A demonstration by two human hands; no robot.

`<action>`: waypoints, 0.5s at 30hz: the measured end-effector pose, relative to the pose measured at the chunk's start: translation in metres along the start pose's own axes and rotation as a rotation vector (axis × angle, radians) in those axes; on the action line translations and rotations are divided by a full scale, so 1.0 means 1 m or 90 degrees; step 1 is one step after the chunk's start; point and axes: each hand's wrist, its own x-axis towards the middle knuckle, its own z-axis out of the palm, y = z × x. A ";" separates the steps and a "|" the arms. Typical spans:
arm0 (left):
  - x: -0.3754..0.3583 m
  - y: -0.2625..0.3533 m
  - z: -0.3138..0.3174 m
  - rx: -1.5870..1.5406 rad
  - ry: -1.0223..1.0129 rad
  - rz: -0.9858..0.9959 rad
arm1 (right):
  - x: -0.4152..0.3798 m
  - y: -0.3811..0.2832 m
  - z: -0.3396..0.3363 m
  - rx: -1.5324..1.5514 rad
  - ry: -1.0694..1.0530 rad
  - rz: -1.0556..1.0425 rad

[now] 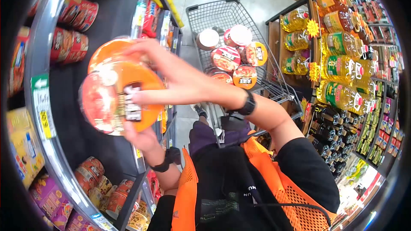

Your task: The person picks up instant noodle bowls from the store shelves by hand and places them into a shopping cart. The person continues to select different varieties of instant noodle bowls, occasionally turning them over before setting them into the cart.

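Note:
Two instant noodle bowls [152, 83] with orange lids are held up together in front of the left shelf, one partly behind the other. My right hand [175, 81] reaches across them, its fingers over the rear bowl and its thumb on the front lid. From below, my left hand [143, 139] grips the lower edge of the front bowl. Some of its fingers are hidden behind the bowl. Several similar noodle bowls [245, 77] lie in the wire shopping cart [199, 15], some with white lids facing up.
Dark shelves [113, 13] at left carry red noodle tubs [70, 45], with more cups [120, 199] lower down. Bottles of cooking oil [338, 66] stand on a rack at right, beside dark bottles [332, 134]. An orange mesh vest [291, 184] covers my torso.

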 end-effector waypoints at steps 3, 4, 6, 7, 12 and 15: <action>-0.007 -0.061 0.073 0.017 -0.063 -0.071 | -0.044 0.000 -0.088 0.022 0.078 0.110; 0.002 -0.088 0.096 0.011 -0.066 -0.092 | -0.056 0.008 -0.116 -0.009 0.108 0.146; 0.030 -0.157 0.120 0.121 -0.147 -0.164 | -0.077 0.050 -0.171 0.002 0.161 0.249; 0.046 -0.185 0.142 0.126 -0.189 -0.176 | -0.082 0.070 -0.197 0.039 0.196 0.299; 0.120 -0.347 0.194 0.155 -0.250 -0.197 | -0.095 0.242 -0.299 0.025 0.256 0.346; 0.181 -0.425 0.191 0.229 -0.261 -0.394 | -0.088 0.326 -0.326 0.107 0.269 0.484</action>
